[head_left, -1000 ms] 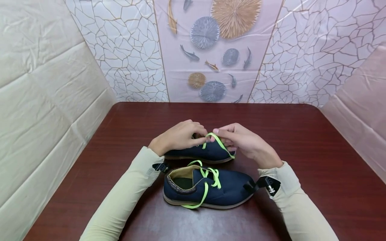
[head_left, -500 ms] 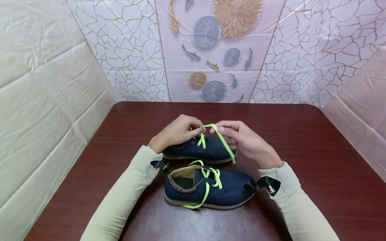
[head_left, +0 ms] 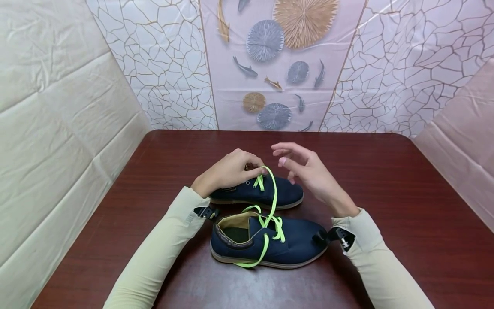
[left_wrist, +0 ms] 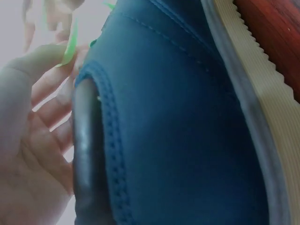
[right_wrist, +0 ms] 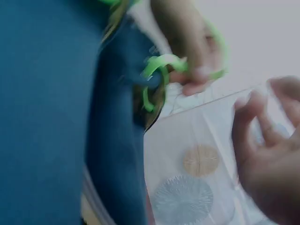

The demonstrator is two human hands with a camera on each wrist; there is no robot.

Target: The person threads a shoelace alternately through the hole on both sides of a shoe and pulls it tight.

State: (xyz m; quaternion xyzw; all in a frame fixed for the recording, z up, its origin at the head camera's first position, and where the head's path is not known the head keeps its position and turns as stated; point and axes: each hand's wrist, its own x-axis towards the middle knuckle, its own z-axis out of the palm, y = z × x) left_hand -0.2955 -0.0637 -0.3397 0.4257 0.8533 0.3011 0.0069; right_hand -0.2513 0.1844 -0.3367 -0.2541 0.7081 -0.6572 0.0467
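Note:
Two navy lace-up shoes lie one behind the other, toes to the right. Over the far shoe (head_left: 283, 191), my left hand (head_left: 227, 172) pinches a neon green shoelace (head_left: 275, 189) between thumb and fingers. From that pinch the lace curves down in front, toward the near shoe (head_left: 301, 240). In the left wrist view the lace (left_wrist: 70, 49) shows at the thumb tip, beside a shoe's heel. My right hand (head_left: 314, 176) is raised to the right of the far shoe, fingers apart and holding nothing. The right wrist view shows it blurred.
A dark red-brown table (head_left: 386, 180) carries both shoes. Behind it hangs a patterned backdrop (head_left: 162, 64), with pale cloth (head_left: 50, 128) along the left side. The near shoe's own green lace (head_left: 264, 249) loops over its side.
My right hand has let go of the lace and moved slightly up, its fingers spread. The freed lace end has swung down and left. The left hand still pinches the lace.

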